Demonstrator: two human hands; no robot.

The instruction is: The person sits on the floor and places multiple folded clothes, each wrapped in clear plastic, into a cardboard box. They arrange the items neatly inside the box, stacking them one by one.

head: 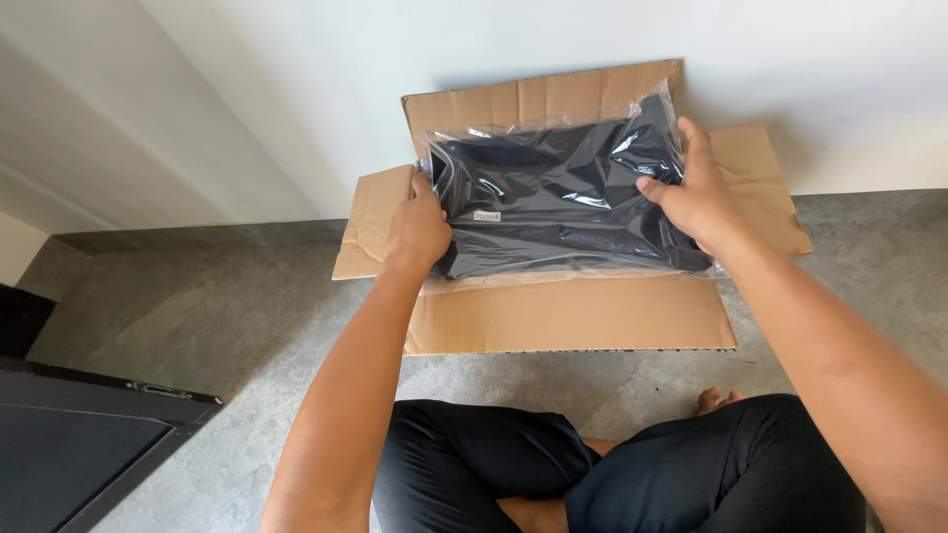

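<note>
1. Package (563, 202): a clear bag of dark cloth, held over the open cardboard box (573, 316), not yet resting inside as far as can be told.
2. Hands: left hand (417, 232) clasps its 9 o'clock edge, right hand (696, 192) its 3 o'clock edge.
3. Box flaps lie spread on the grey floor (197, 326).

We see a clear plastic bag (563, 197) with dark, folded cloth inside. The plastic is shiny and crinkled, and a small pale label shows near its left side. The bag is wide and flat, tipped up a little at the back. It sits over an open brown cardboard box (573, 316) on the grey floor by the wall.
</note>
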